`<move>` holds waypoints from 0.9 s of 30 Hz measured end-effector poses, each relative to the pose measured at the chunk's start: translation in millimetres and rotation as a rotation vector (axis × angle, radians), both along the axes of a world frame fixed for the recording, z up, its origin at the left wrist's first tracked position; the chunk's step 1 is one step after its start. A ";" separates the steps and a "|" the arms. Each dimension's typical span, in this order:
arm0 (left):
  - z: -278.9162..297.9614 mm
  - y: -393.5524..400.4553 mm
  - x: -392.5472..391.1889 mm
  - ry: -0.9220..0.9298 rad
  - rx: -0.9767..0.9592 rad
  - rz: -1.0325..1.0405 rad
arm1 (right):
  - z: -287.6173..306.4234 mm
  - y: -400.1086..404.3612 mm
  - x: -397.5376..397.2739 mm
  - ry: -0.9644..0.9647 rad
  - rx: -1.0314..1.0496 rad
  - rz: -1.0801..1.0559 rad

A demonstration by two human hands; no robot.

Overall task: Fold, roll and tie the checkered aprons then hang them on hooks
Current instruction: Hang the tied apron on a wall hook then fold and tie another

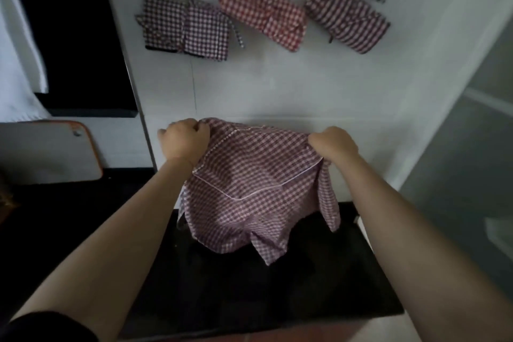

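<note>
A purple-and-white checkered apron (249, 189) with a piped pocket hangs spread between my hands above the black counter (249, 291). My left hand (186, 139) grips its upper left corner and my right hand (333, 143) grips its upper right edge; the lower part droops in loose folds. Three rolled and tied aprons hang on the white wall: a dark purple one (186, 26) at the left, a red one (262, 8) in the middle, a dark striped-looking one (347, 12) at the right. The hooks holding them are hidden.
A white cutting board with an orange rim (50, 151) leans at the left. A white cloth (19, 64) hangs at the far left before a dark opening (69, 36). A grey glass panel (472, 147) stands at the right.
</note>
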State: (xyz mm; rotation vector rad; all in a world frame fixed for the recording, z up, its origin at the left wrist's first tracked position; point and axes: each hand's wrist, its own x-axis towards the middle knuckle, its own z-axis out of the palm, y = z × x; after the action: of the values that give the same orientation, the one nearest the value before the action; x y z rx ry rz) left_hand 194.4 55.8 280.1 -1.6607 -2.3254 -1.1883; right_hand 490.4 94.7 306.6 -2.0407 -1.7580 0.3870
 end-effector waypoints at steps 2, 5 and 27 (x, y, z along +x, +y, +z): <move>9.9 -2.3 12.3 0.100 -0.150 0.057 | 7.9 -1.5 11.5 -0.020 -0.033 0.010; 21.2 -4.5 21.6 0.047 -0.117 0.098 | 22.7 0.2 19.9 0.056 0.231 -0.053; -294.9 -65.2 94.6 0.051 -1.048 -0.515 | -321.5 -68.1 -1.6 -0.291 -0.977 0.489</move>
State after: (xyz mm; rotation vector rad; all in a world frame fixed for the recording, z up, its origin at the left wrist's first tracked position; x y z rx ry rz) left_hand 289.0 -9.5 -14.7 -2.6077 -2.7475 0.2341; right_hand 488.8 26.7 -14.9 -2.2794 -2.5859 1.3830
